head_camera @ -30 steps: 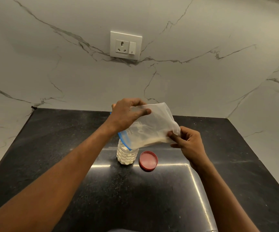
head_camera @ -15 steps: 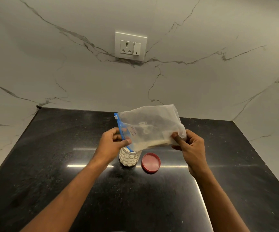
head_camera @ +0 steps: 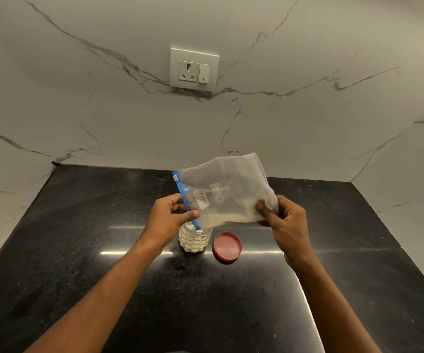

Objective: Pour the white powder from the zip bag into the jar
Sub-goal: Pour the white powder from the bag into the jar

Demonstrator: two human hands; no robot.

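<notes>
A clear zip bag (head_camera: 227, 187) with a blue zip strip hangs on its side above the counter, a thin layer of white powder along its lower edge. My left hand (head_camera: 169, 217) pinches the bag at the zip end, whose lower corner dips into the mouth of a small textured glass jar (head_camera: 194, 240) that holds white powder. My right hand (head_camera: 283, 220) grips the bag's closed bottom corner, slightly higher. A red lid (head_camera: 227, 247) lies flat on the counter just right of the jar.
The black granite counter (head_camera: 91, 250) is bounded by marble walls at the back, left and right. A white wall socket with a switch (head_camera: 194, 70) is set in the back wall above the jar.
My left hand has come down from the top of the bag to the zip end near the jar. The bag has turned so its zip strip stands more upright.
</notes>
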